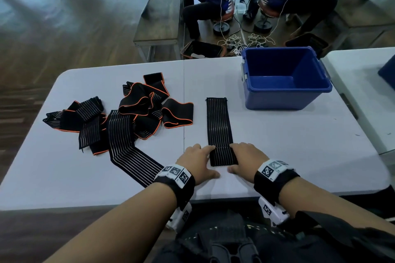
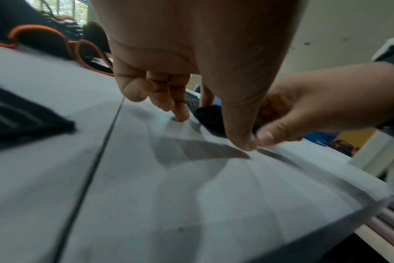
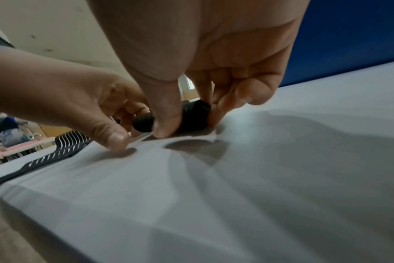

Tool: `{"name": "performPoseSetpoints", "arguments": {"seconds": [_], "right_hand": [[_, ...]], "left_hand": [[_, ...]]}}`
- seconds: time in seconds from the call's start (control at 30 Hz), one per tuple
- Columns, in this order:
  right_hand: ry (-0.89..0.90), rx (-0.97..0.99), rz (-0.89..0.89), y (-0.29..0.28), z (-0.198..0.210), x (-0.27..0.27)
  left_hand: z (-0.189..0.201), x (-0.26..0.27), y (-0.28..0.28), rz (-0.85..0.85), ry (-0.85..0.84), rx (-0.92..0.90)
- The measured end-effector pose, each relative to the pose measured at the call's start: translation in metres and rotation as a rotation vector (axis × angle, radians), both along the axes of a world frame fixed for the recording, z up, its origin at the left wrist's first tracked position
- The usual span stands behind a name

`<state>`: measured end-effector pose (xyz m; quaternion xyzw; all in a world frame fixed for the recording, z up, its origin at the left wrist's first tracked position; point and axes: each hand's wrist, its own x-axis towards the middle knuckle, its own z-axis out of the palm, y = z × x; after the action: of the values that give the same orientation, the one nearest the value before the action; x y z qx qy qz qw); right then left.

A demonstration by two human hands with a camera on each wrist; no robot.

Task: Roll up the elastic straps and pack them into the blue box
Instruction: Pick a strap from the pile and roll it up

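Note:
A black elastic strap [image 1: 219, 121] with thin pale stripes lies flat and straight on the white table [image 1: 288, 145], pointing away from me. Its near end is curled into a small roll [image 3: 195, 111]. My left hand [image 1: 208, 161] grips the roll's left side, thumb tip down on the table [image 2: 212, 129]. My right hand [image 1: 238, 157] pinches the right side between thumb and fingers [image 3: 188, 122]. The open blue box [image 1: 286, 77] stands at the far right with nothing visible inside. A tangled pile of black straps [image 1: 132, 113], some edged in orange, lies to the left.
One long striped strap [image 1: 132, 162] trails from the pile toward my left wrist. A second white table [image 1: 363, 83] adjoins on the right. Beyond the far edge, seated people, stools, cables and a wooden bench [image 1: 158, 23] stand on the floor.

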<state>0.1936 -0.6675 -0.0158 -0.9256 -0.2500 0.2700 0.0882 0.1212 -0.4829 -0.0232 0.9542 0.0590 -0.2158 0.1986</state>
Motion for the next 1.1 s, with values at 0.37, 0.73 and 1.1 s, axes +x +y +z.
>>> {"name": "performPoseSetpoints", "arguments": {"seconds": [0.37,0.73,1.1], "right_hand": [[0.141,0.282,-0.317,-0.006,-0.008,0.013],[0.192,0.254,-0.421,0.003,-0.009,0.020],[0.139,0.225,-0.453,0.009,0.002,0.022]], "left_hand": [[-0.010,0.012,0.003,0.396,-0.010,-0.334],[-0.002,0.019,-0.008,0.488,0.031,-0.267],[0.004,0.022,-0.002,0.578,-0.157,-0.322]]}}
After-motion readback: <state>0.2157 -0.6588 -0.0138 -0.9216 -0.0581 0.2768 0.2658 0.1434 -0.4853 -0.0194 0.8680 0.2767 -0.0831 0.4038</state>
